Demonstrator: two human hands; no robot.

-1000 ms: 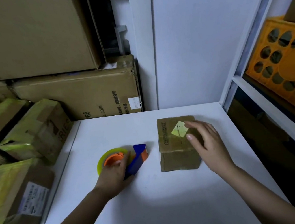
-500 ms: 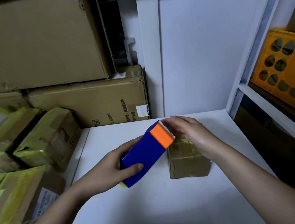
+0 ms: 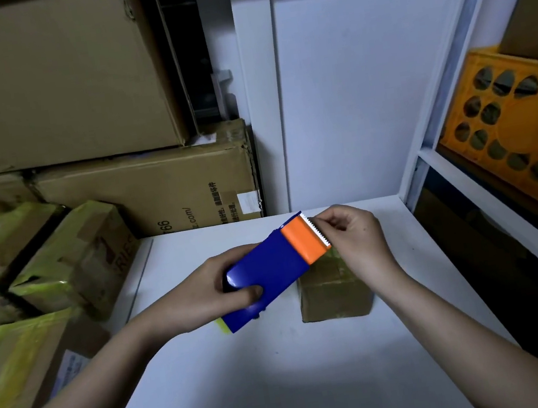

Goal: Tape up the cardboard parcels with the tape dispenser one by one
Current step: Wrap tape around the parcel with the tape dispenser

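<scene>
Above the white table (image 3: 287, 391), just left of the small cardboard parcel (image 3: 333, 293), the blue and orange tape dispenser (image 3: 274, 267) is held off the surface, its toothed end tilted up and away over the parcel's far edge. The left hand (image 3: 217, 292) grips the dispenser's blue body, thumb across its near face. The right hand (image 3: 355, 236) has its fingers curled at the serrated end, pinching there; whether tape is between the fingertips cannot be told. The parcel stands on the table, touching neither hand. A second ago the dispenser lay on the table left of the parcel under the left hand, while the right hand rested on the parcel's top; half a second ago it was already raised, much as now. Taped yellow parcels (image 3: 62, 267) sit well left of the small parcel.
</scene>
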